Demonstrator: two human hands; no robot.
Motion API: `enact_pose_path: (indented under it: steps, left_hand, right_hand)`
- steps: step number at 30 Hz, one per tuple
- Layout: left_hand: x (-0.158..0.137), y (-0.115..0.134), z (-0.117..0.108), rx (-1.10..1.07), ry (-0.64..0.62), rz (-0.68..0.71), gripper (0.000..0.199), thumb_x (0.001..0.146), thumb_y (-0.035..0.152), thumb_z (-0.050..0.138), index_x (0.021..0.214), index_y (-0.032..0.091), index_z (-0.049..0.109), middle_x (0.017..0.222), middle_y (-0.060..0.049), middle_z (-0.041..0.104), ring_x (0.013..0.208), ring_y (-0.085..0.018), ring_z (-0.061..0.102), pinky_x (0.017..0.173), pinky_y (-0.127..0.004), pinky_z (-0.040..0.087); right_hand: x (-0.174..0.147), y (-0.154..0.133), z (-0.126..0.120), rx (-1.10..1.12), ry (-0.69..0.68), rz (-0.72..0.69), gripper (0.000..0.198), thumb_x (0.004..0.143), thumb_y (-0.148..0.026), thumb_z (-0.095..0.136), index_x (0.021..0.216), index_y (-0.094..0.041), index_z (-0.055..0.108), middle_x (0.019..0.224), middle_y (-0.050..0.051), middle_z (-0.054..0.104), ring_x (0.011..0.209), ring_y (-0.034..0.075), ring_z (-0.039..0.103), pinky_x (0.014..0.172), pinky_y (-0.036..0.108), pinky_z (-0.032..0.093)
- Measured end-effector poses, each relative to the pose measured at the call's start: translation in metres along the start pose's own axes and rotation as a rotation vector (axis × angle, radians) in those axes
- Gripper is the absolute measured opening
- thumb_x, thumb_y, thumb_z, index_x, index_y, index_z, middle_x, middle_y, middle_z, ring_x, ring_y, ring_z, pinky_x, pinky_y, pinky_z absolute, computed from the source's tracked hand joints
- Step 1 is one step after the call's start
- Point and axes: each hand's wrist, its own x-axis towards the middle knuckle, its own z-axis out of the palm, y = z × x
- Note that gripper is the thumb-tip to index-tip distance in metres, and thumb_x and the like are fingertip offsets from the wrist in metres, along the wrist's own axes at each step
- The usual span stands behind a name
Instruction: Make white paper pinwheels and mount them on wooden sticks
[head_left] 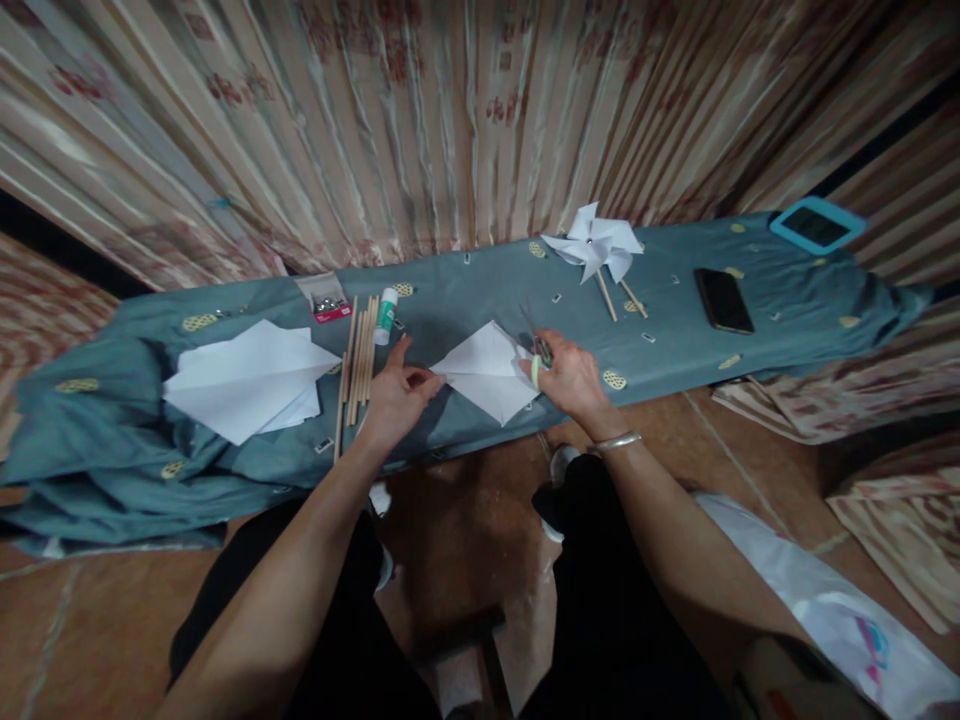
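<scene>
Left hand pinches the sheet, right hand grips the scissors

The left hand (405, 392) is mostly curled, one finger raised, with thumb and fingertips brought together at the left corner of the white sheet (489, 368). The right hand (568, 372) is closed around the handles of the scissors (544, 350), just beside the sheet's right corner (whether its fingertips also press on the paper is hard to tell). The blades point towards the far edge of the bench (480, 285), leaning slightly left; they are too blurred to show how far apart they stand.

The sheet lies diamond-wise in the middle part of the bench, close to the near edge. One corner points at the far edge, the opposite one at the near edge, and the other two along the bench's length. A crease runs from the left corner to the right, so this diagonal follows the bench's long axis.

Left of the left hand are the sticks (362, 350), the glue (386, 316) and a small box (328, 300), then a paper stack (240, 380) towards the left end. Two pinwheels (592, 243) lie by the far edge, right of the sheet.
</scene>
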Motion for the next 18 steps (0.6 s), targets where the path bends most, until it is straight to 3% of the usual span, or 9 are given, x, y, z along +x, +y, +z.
enact_pose_path:
  steps: [4, 11, 15, 18]
  left_hand:
    - [-0.001, 0.000, 0.011, -0.033, -0.004, 0.012, 0.090, 0.070, 0.032, 0.073, 0.146, 0.014, 0.029, 0.069, 0.002, 0.069, 0.058, -0.014, 0.063, 0.058, -0.023, 0.047]
    - [-0.007, 0.004, 0.030, -0.003, 0.004, 0.100, 0.105, 0.065, 0.026, 0.078, 0.150, 0.019, 0.017, 0.080, 0.001, 0.071, 0.065, -0.014, 0.062, 0.069, -0.027, 0.049]
    - [-0.003, 0.003, 0.036, -0.005, 0.006, 0.152, 0.099, 0.068, 0.016, 0.073, 0.150, 0.019, 0.017, 0.076, 0.003, 0.066, 0.068, -0.015, 0.062, 0.072, -0.028, 0.049]
    - [0.003, 0.003, 0.037, -0.023, 0.035, 0.179, 0.094, 0.069, 0.008, 0.066, 0.150, 0.020, 0.019, 0.072, 0.006, 0.063, 0.068, -0.014, 0.062, 0.072, -0.027, 0.049]
  right_hand:
    - [0.000, 0.001, 0.000, 0.025, -0.062, 0.020, 0.041, 0.085, -0.031, 0.062, 0.123, -0.017, 0.058, 0.102, 0.011, 0.074, 0.093, 0.030, 0.070, 0.077, 0.034, 0.051]
    - [-0.002, -0.004, 0.005, 0.007, -0.128, -0.012, 0.044, 0.084, -0.036, 0.064, 0.123, -0.017, 0.058, 0.100, 0.012, 0.074, 0.094, 0.030, 0.070, 0.077, 0.033, 0.050]
    - [-0.002, -0.006, 0.001, 0.023, -0.140, 0.009, 0.044, 0.084, -0.036, 0.064, 0.124, -0.017, 0.058, 0.101, 0.012, 0.074, 0.095, 0.031, 0.069, 0.079, 0.034, 0.050]
    - [0.000, -0.001, -0.006, 0.096, -0.060, 0.039, 0.045, 0.085, -0.040, 0.062, 0.124, -0.018, 0.057, 0.104, 0.012, 0.073, 0.096, 0.030, 0.069, 0.081, 0.036, 0.051]
